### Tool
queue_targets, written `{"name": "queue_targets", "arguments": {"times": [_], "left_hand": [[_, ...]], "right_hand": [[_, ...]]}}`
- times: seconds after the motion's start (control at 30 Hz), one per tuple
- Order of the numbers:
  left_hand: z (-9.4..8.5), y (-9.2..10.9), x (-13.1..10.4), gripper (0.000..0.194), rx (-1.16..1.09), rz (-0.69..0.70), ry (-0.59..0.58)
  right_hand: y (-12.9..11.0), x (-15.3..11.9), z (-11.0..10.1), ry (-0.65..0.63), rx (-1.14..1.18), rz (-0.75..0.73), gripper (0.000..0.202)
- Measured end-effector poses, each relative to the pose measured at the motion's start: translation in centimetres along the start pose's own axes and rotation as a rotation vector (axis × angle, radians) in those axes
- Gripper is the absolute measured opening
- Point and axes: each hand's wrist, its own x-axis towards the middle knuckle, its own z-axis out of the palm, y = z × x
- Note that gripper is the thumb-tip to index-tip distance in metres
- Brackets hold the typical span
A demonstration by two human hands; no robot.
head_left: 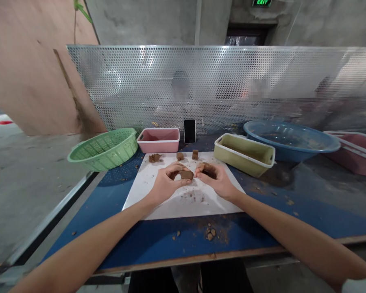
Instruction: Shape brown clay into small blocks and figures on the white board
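Observation:
Above the middle of a white board [171,207], my left hand [167,182] holds a brown clay block [187,175] between thumb and fingers. My right hand [215,178] is curled just to the right of the block, its fingertips close together near the block's right end; whether they pinch anything is too small to tell. Along the board's back edge lie a crumbly brown lump [154,158] and two small brown blocks, one at the centre [179,156] and one further right [195,154]. Brown crumbs are scattered on the board below my hands.
A green basket [105,150], a pink bin [159,145] and an upright phone [189,131] stand behind the board. To the right are an olive bin [244,156], a blue basin [293,140] and another pink bin [358,154]. Small clods [210,233] lie near the front edge.

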Motion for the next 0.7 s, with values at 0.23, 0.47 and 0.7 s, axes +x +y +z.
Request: {"name": "queue_targets", "arguments": {"times": [0.23, 0.47, 0.7], "left_hand": [[-0.1, -0.3, 0.0, 0.031, 0.026, 0.056, 0.006], [-0.7, -1.0, 0.2, 0.033, 0.256, 0.211, 0.016], [-1.1, -1.5, 0.2, 0.031, 0.560, 0.477, 0.032]], "right_hand": [[0.1, 0.1, -0.2, 0.001, -0.010, -0.007, 0.030], [0.5, 0.6, -0.4, -0.038, -0.126, -0.011, 0.027], [0.7, 0.5, 0.3, -0.188, -0.119, 0.119, 0.033]]}}
